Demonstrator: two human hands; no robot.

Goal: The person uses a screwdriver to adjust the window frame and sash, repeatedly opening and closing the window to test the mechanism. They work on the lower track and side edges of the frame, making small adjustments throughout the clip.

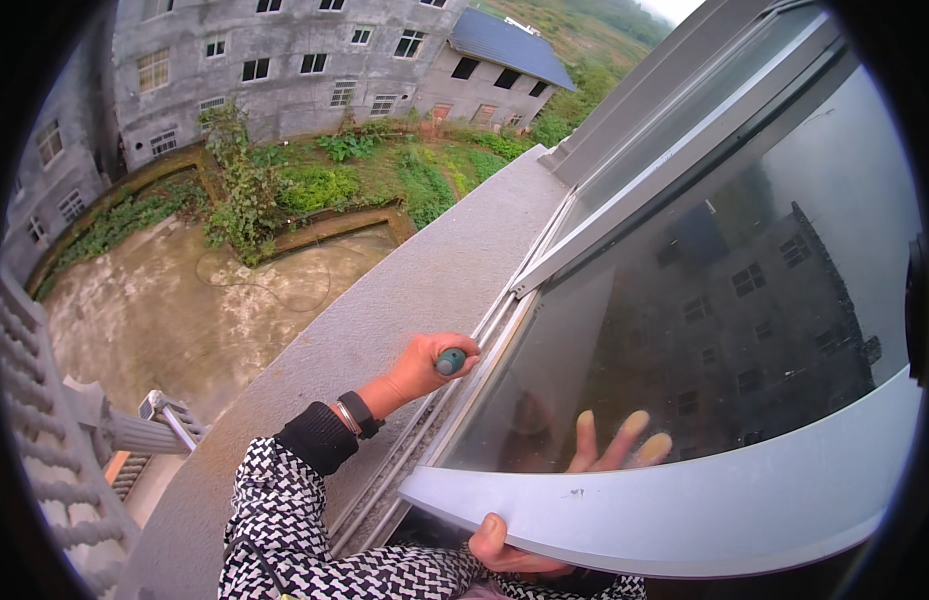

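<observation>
My left hand (425, 368) is closed round a green-handled tool (450, 361), its grey rounded end toward me. It looks like a screwdriver, but the shaft is hidden. That fist is over the metal sliding track (385, 475) of the window, near the outer ledge. My right hand (497, 540) grips the lower rail of a glazed window sash (645, 510). Its thumb presses the near side of the rail, and several fingertips show through the glass behind it. The sash is tilted, with one corner close to the track.
A wide concrete ledge (335, 345) curves past the track, with a drop to a courtyard (185, 320) beyond. Another framed window panel (675, 130) stands at the upper right. A balustrade (60, 470) lies to the left. Grey buildings (285, 70) and plants are farther off.
</observation>
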